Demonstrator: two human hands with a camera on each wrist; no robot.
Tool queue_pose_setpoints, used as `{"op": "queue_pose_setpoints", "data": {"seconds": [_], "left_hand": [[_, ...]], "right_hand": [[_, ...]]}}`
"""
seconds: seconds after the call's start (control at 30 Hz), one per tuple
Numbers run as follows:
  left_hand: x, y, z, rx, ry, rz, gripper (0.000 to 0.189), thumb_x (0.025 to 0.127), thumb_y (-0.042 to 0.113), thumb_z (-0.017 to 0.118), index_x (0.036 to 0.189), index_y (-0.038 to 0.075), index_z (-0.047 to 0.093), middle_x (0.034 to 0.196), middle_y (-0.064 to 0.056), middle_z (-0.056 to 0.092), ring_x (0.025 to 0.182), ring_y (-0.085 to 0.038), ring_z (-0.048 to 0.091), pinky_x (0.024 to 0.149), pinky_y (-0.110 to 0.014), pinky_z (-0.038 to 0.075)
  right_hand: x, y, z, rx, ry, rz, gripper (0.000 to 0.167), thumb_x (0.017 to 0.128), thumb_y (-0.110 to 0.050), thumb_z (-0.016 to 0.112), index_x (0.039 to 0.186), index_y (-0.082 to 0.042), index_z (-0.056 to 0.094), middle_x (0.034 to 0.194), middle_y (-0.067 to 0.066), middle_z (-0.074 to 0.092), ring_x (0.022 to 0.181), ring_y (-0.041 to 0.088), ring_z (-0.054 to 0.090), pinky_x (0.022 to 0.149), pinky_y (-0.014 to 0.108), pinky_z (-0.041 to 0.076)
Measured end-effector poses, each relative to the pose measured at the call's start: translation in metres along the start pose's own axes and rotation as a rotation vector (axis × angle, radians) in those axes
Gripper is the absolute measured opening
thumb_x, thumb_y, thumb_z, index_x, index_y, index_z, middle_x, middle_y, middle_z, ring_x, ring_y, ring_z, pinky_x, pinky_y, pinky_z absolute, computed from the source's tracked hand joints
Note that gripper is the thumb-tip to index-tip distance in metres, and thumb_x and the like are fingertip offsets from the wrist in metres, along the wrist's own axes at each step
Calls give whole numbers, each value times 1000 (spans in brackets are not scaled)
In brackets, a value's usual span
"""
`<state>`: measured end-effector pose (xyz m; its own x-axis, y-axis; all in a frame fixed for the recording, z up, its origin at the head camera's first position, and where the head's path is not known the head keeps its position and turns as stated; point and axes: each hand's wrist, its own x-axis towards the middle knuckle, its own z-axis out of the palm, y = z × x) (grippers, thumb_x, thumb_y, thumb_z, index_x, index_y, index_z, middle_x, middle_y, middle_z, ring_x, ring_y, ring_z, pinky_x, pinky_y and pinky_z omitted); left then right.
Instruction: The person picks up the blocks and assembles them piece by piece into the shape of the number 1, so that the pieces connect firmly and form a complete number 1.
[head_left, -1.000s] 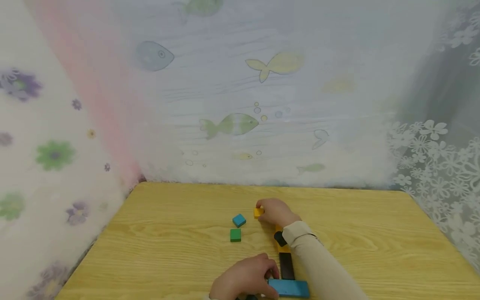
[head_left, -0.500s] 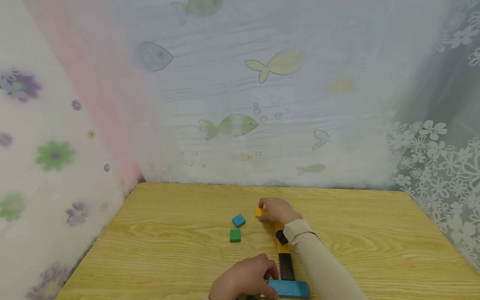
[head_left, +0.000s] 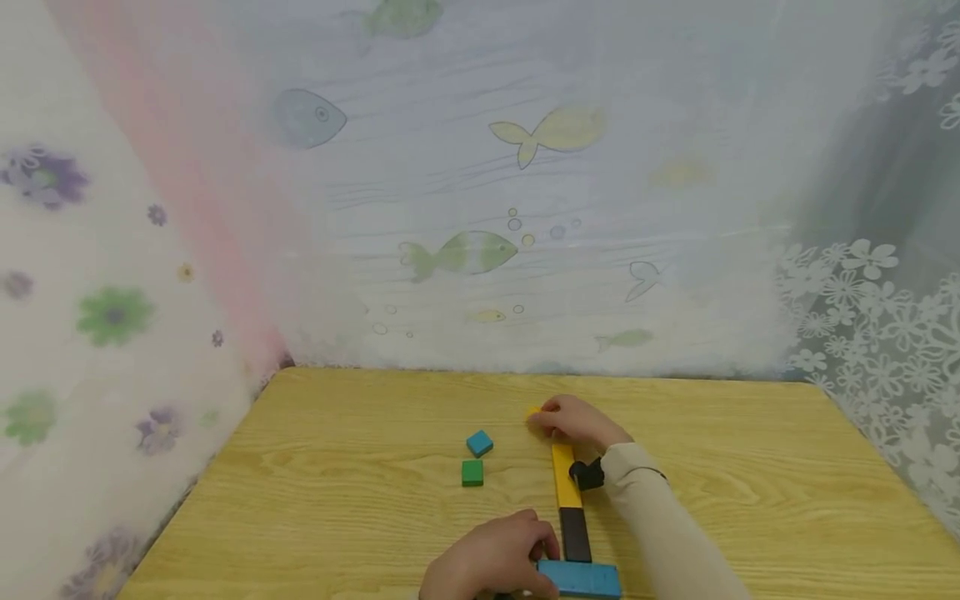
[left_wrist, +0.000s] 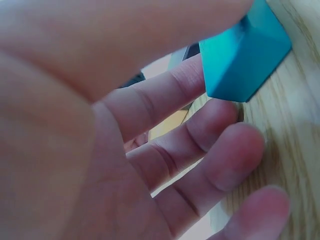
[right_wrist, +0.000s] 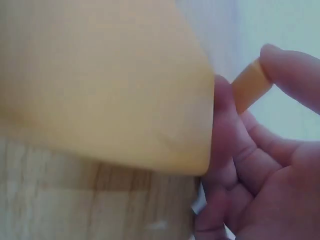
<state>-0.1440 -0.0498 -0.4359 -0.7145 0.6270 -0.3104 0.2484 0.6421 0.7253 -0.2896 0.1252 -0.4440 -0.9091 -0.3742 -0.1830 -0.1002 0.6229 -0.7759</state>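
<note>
My right hand (head_left: 581, 421) pinches a small yellow block (right_wrist: 248, 89) between thumb and finger, close to the far end of a long yellow block (head_left: 566, 479). In the right wrist view that long block fills much of the left side. A black block (head_left: 575, 534) lies end to end with it on the near side. Across the black block's near end lies a long blue block (head_left: 585, 579). At its left end my left hand (head_left: 491, 552) pinches it between thumb and index finger, the other fingers loosely bent over the wood in the left wrist view.
Left of the row, a small blue block (head_left: 479, 443) and a green block (head_left: 472, 473) lie on the wooden table (head_left: 337, 500). A wall covering (head_left: 450, 167) printed with fish rises behind the table. A flowered covering (head_left: 112, 367) stands at the left.
My right hand has moved right and slightly away with the small yellow block, towards the far end of the long yellow one. The left hand keeps its hold on the blue block.
</note>
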Motion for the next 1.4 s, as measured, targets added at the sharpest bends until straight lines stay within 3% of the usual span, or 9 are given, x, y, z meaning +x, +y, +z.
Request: {"op": "queue_pose_setpoints", "data": {"seconds": [0.13,0.23,0.4,0.67,0.87,1.1,1.4], "left_hand": [[3,1,0,-4,-13,0,15,74,27,72,85,24,62,75,8,45,61,-8,44,57,-23,38],[5,1,1,4,-20,-1,15,75,28,72,85,24,62,76,8,45,61,-7,44,57,-23,38],[8,2,2,24,-26,-8,16,75,32,71,85,26,61,76,9,45,62,-7,44,57,-23,38],[8,6,4,73,13,-29,16,73,35,72,81,27,60,75,10,44,60,-6,44,55,-22,38],[6,5,4,97,39,-55,18,72,36,73,80,28,59,74,11,44,60,-6,43,55,-22,37],[5,4,4,42,9,-68,15,73,34,72,80,27,60,73,9,45,59,-9,44,54,-24,38],[7,1,5,64,26,-82,17,71,36,73,79,28,60,73,9,45,59,-8,44,54,-24,38]], "right_hand": [[-5,11,-7,75,29,21,34,87,-36,55,87,-2,56,71,10,52,55,18,39,57,30,36],[-11,16,-10,89,60,47,34,86,-38,55,92,-4,54,74,10,52,58,18,41,58,31,36],[-22,22,-11,40,106,60,39,85,-40,57,102,-6,51,85,8,53,69,20,46,63,32,37],[-36,33,-13,-11,173,40,43,83,-44,59,105,-7,53,92,5,54,73,19,46,63,32,36],[-38,38,-13,31,178,32,41,83,-43,59,105,-8,53,84,6,54,67,20,46,61,33,37],[-40,38,-10,63,181,57,41,84,-44,57,101,-7,52,80,7,54,63,21,46,59,32,37],[-37,31,-6,9,229,40,45,83,-31,62,115,-2,49,80,6,51,63,18,44,61,31,36]]}}
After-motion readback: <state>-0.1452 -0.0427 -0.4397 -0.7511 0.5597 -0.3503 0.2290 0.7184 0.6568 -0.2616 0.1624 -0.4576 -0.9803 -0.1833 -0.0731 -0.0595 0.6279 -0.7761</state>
